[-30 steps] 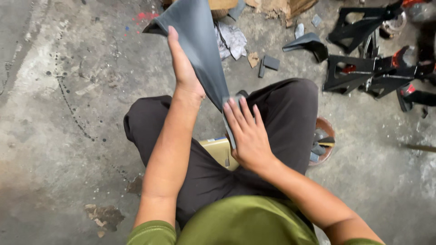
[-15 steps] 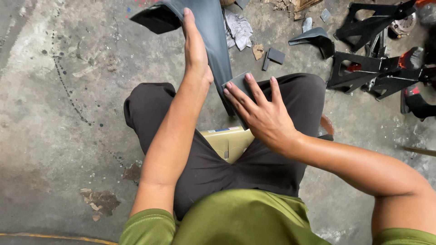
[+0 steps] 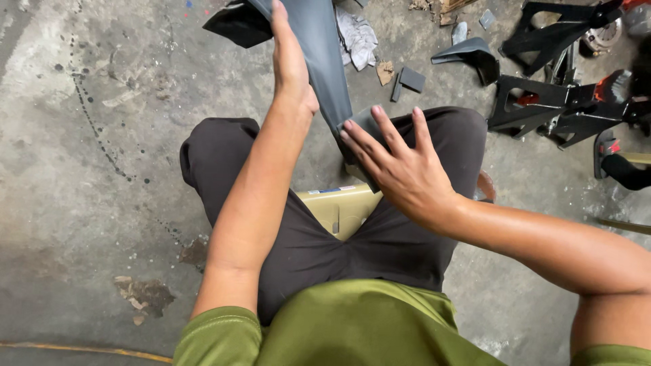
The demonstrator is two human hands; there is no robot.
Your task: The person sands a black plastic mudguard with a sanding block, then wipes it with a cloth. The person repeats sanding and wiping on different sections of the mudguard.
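While seated on a low tan box, brace the long grey plastic panel across the knees. Head view: left hand closed along its far edge, right hand spread flat, fingers apart, pressing the near end onto the right thigh. Black metal frames far right. Best to keep pressure even, panel steady

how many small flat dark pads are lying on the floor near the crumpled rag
2. One dark flat pad lies right of the crumpled rag, and a narrower one stands on edge just left of it. More may be hidden behind the grey panel the hands hold.
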